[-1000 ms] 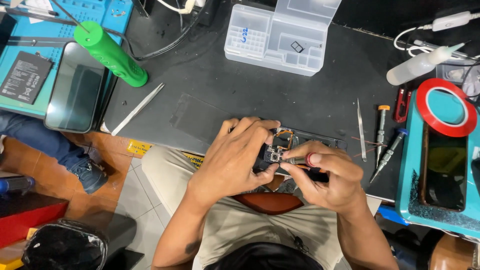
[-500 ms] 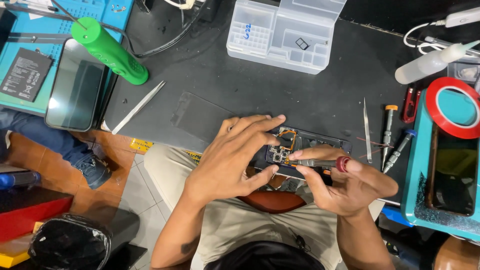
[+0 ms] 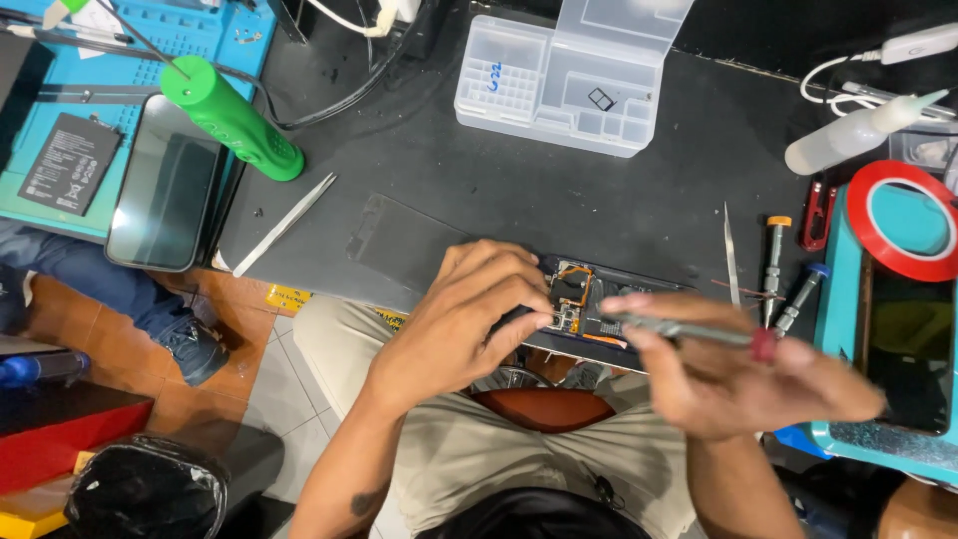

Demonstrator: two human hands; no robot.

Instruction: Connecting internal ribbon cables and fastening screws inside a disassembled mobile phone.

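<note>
A dark tabletop (image 3: 619, 200) carried everything, and a teal mat (image 3: 40, 215) lay across its far left corner. One clear plastic parts box (image 3: 569, 85) stood open near the far edge. One phone with a dark screen (image 3: 165, 195) lay face up on the left, beside one flat black battery (image 3: 68, 163) on the mat, and one green cylinder (image 3: 232, 118) lay tilted next to them. At the right edge sat one teal tray (image 3: 836, 289) with one roll of red tape (image 3: 908, 220) on top. One white squeeze bottle (image 3: 858, 132) lay above it.

The opened phone (image 3: 584, 299), its circuit board showing, lay at the near edge of the tabletop, just in front of the person's lap. The left hand (image 3: 464, 324) rested on its left end, the grip pressing fingers and thumb against the phone's frame. The right hand (image 3: 743, 374), blurred, hovered just right of the phone, its grip pinching one screwdriver (image 3: 689, 331) with a red cap, the tip pointing at the board.

Two more screwdrivers lay to the right: one orange-capped screwdriver (image 3: 773, 262) and one blue-capped screwdriver (image 3: 801, 296). Two metal tweezers were counted, one pair of tweezers on the left (image 3: 284, 225) and one thin upright pair (image 3: 730, 255) near the screwdrivers.
</note>
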